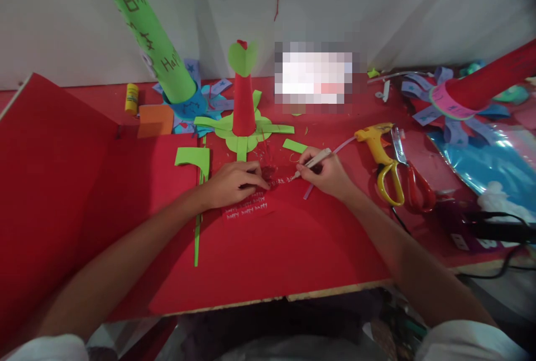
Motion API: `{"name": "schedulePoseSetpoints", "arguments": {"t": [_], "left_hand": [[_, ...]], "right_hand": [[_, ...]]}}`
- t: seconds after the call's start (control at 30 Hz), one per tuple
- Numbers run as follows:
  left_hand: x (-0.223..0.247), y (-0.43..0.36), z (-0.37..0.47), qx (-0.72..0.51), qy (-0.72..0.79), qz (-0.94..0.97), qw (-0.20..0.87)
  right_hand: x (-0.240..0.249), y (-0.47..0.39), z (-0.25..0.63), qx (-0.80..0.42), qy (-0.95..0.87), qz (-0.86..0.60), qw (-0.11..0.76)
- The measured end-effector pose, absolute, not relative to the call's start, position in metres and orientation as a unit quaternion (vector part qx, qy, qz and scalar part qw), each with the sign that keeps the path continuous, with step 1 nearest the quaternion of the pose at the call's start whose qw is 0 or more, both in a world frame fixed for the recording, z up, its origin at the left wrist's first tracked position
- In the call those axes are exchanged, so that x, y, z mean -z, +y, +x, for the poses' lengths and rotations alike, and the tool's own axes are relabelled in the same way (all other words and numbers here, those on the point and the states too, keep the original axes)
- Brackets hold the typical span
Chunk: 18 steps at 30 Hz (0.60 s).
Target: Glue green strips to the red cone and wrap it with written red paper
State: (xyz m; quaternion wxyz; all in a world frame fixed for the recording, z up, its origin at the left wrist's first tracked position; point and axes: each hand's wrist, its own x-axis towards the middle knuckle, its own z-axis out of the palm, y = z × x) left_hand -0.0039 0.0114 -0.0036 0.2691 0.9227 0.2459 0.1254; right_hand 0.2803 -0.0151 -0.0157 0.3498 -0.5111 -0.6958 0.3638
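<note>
You are at a craft worktable point(330, 126), home or classroom you cannot tell; paper-craft supplies around the red cone point(243, 107) show it: left of the cone, a glue stick point(131, 99) and a lettered green tube point(154, 37); right of it, a glue gun point(372, 139) and scissors point(401, 154); nearer you, handwritten red paper point(247, 211)

Grey wall point(234, 4) behind red tabletop point(330, 121)

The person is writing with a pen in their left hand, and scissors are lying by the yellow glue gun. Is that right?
Not quite: the head view shows the pen in the right hand, not the left hand. Scissors do lie by the yellow glue gun.
</note>
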Motion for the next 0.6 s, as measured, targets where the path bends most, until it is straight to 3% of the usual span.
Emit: {"name": "schedulePoseSetpoints", "arguments": {"t": [0.6], "left_hand": [[0.0051,0.0105,-0.0049,-0.11,0.262,0.918,0.277]], "right_hand": [[0.0122,-0.0153,0.279,-0.352,-0.687,-0.525,0.358]]}}
